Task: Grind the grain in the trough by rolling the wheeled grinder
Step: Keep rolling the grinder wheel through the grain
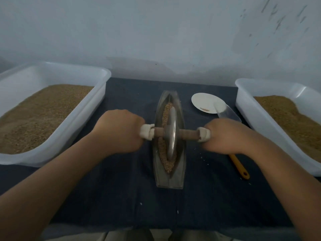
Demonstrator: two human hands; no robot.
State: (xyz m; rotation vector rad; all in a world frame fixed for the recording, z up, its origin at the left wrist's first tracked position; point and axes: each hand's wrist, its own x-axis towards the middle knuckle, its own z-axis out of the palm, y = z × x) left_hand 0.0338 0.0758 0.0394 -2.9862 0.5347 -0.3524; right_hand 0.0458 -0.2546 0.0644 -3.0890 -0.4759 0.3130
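Note:
A boat-shaped metal trough (180,162) lies lengthwise on the dark cloth in the middle of the table, with tan grain (167,108) along its groove. The wheeled grinder's metal disc (171,134) stands upright in the groove, about midway along it. A wooden axle runs through the disc, with white wrapping at both ends. My left hand (118,131) grips the left end of the axle. My right hand (225,136) grips the right end. Grain lies both ahead of and behind the disc.
A white tub (86,108) full of grain stands at the left and a second grain tub (246,101) at the right. A white plate (203,101), a clear scoop (229,113) and a yellow-handled tool (238,166) lie right of the trough. A wall rises behind.

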